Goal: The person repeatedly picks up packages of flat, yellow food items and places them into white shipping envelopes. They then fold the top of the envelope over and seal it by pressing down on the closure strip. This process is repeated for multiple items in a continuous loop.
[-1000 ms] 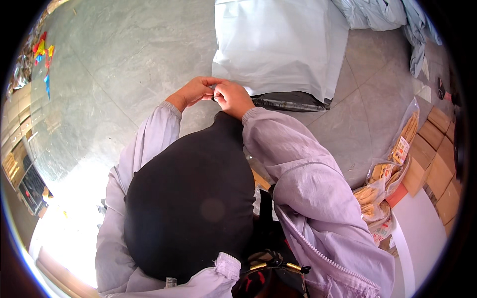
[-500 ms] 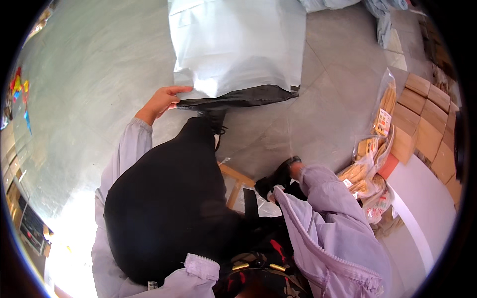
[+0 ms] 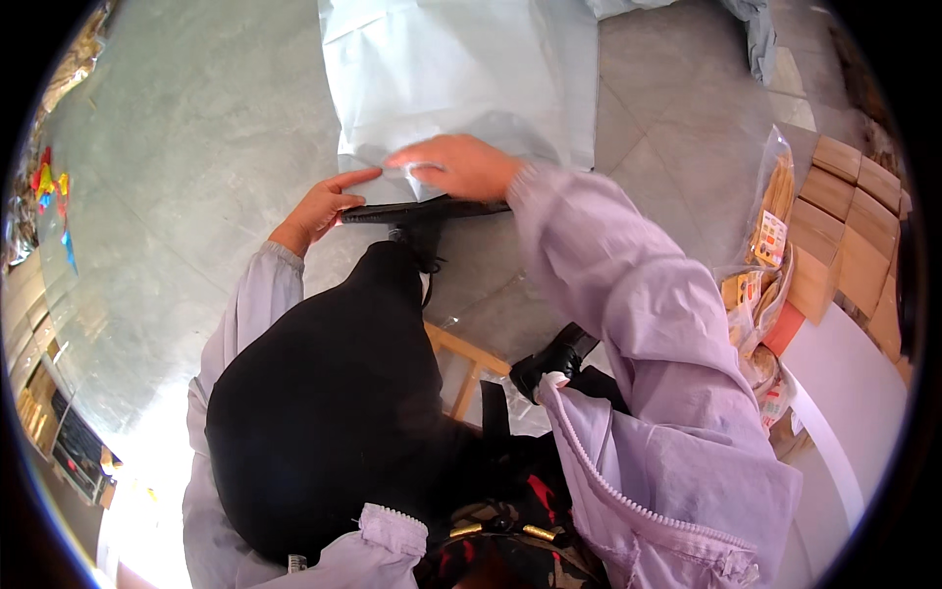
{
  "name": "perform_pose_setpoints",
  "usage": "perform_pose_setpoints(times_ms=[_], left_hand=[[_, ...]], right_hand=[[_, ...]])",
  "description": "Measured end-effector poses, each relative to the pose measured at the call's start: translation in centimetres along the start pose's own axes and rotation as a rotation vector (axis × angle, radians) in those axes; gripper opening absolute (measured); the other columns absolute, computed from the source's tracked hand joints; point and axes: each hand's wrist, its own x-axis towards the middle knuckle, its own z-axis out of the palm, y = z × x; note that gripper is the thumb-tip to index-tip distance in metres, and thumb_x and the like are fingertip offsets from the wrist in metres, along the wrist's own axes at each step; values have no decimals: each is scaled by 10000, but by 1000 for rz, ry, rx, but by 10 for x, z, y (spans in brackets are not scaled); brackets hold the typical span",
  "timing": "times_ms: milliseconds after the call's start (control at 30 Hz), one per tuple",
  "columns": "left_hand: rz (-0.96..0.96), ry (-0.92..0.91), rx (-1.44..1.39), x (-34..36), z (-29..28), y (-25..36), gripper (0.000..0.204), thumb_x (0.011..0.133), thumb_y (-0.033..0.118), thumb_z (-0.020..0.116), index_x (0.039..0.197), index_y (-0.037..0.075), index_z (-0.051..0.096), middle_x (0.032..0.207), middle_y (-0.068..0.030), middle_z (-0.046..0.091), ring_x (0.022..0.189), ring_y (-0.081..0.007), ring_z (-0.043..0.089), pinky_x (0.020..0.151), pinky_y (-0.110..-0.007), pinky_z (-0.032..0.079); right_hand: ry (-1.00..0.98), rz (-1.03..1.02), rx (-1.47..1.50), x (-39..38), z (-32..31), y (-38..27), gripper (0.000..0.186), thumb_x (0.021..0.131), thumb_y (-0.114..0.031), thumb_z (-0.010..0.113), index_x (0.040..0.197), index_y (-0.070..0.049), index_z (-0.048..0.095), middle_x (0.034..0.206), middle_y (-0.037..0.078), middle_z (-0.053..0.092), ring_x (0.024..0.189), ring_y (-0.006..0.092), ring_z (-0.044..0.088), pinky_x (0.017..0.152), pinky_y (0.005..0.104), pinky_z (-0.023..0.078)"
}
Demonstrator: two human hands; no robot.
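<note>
A large pale grey plastic bag point(image 3: 461, 69) with a dark inside lies before me, its near end showing a black band point(image 3: 373, 212). My left hand point(image 3: 336, 196) pinches the bag's near left corner. Beside it my right hand point(image 3: 446, 162) rests over the near part of the bag with fingers stretched out, slightly blurred. Beneath the bag's near edge is my black-clad leg and foot point(image 3: 402, 260); another black shoe point(image 3: 545, 358) is at lower right, by a small wooden frame point(image 3: 461, 348).
To the right are stacked cardboard boxes point(image 3: 844, 226), clear packets of pale sticks point(image 3: 770, 226) and a white curved surface point(image 3: 844, 393). More grey plastic point(image 3: 756, 34) lies at top right. Coloured scraps point(image 3: 44, 182) and further boxes point(image 3: 25, 324) sit at far left, on the grey tiled floor point(image 3: 186, 118).
Both hands were together at the bag's corner; the right then dropped toward the shoe and is now back up on the bag. The bag appears further left in view.
</note>
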Motion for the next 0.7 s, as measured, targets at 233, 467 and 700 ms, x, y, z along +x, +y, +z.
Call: perform_pose_setpoints(times_ms=[233, 467, 700], left_hand=[[-143, -87, 28, 7, -3, 13, 599, 705, -108, 470, 1280, 45, 537, 1167, -46, 600, 792, -67, 599, 709, -194, 487], [-184, -56, 24, 1, -4, 23, 584, 717, -104, 441, 1258, 75, 567, 727, 36, 581, 516, -38, 452, 491, -181, 388], [-203, -75, -58, -5, -7, 26, 600, 722, -108, 412, 1280, 69, 542, 692, 25, 573, 485, -26, 436, 425, -164, 342]], right_hand=[[-331, 314, 55, -22, -33, 70, 398, 858, -71, 404, 1220, -107, 568, 1213, 111, 590, 1107, 289, 548, 943, 345, 417], [-410, 365, -163, -98, -83, 97, 558, 726, 105, 433, 1212, -133, 571, 1246, 114, 564, 1130, 309, 524, 942, 335, 412], [-472, 418, -225, -117, -102, 65, 635, 619, 217, 413, 1151, -101, 554, 1335, 82, 470, 1237, 309, 436, 975, 357, 407]])
